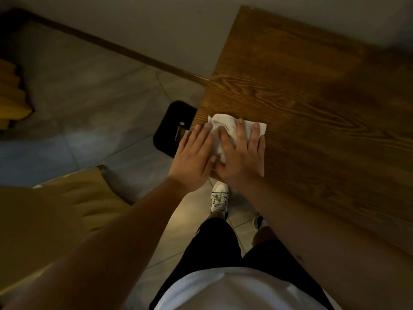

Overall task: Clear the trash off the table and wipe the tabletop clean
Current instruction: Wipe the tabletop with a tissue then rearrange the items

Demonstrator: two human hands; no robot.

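Right hand (242, 157) fingers spread flat, pressing white cloth (225, 128) at table (312, 108) near-left corner; left hand (193, 157) fingers straight, together, resting on table edge beside cloth, gripping nothing.

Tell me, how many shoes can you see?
2. A white shoe stands on the floor just below the table's near corner. The second shoe peeks out to its right, mostly hidden behind the right arm.

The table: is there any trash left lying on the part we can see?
No: the visible wooden table holds only the white cloth, pressed flat near its corner by the right hand, with the left hand beside it.
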